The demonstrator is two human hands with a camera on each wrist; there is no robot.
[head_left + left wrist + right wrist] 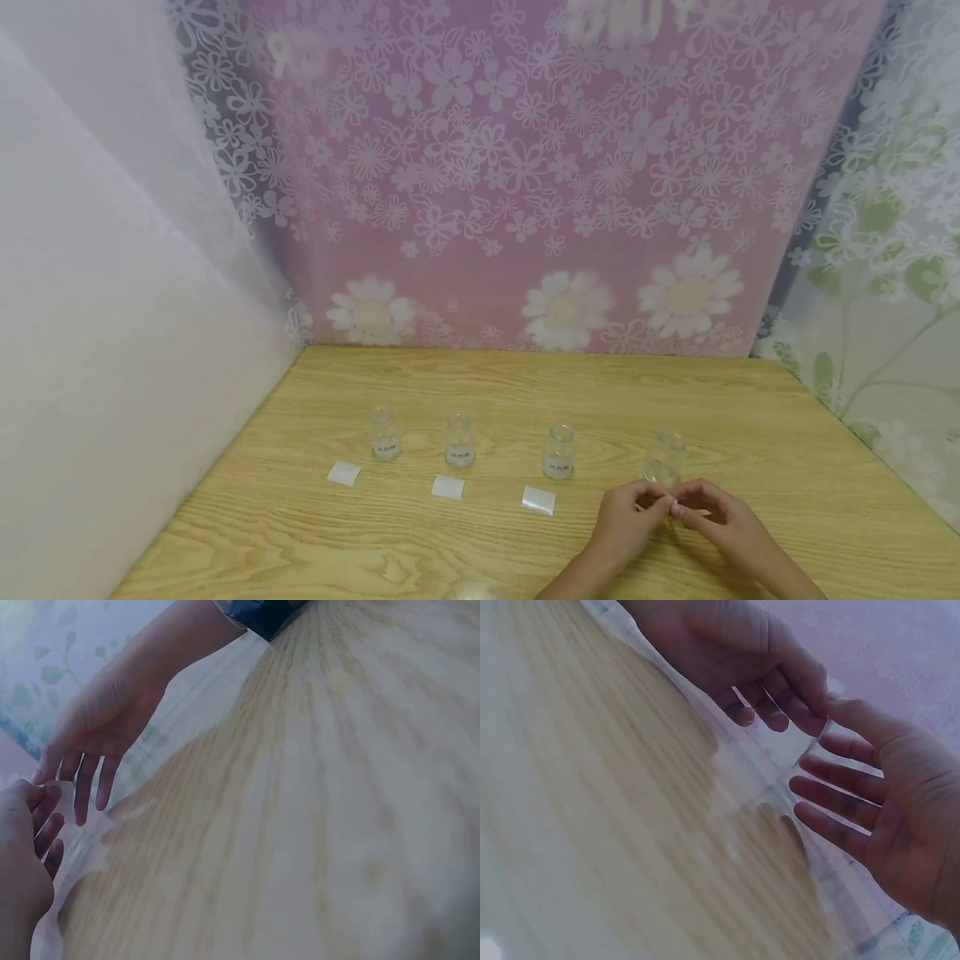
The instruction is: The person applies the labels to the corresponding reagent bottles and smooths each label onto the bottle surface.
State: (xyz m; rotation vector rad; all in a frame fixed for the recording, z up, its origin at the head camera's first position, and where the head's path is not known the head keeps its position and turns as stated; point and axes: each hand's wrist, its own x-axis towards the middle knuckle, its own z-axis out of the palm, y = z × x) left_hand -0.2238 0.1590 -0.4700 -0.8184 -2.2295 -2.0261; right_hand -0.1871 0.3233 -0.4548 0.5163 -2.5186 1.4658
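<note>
At the lower right of the head view my left hand [628, 518] and right hand [729, 523] meet fingertip to fingertip. Between thumb and index finger, each pinches a small whitish label [66, 796], mostly hidden by the fingers in the head view. The other fingers of the right hand [922, 802] spread loosely in the right wrist view. Just beyond the hands stands a clear glass bottle [670, 450] with no printed label showing. Further left are three like it, each bearing a white label with dark print: a near one [558, 450], a middle one [460, 440] and a far-left one [385, 433].
Three small white paper pieces lie before the labelled bottles: a right one [538, 500], a middle one [447, 487] and a left one [344, 473]. The wood-grain table [337, 542] is bordered by a pink flowered curtain [480, 250] behind and pale hangings on both sides.
</note>
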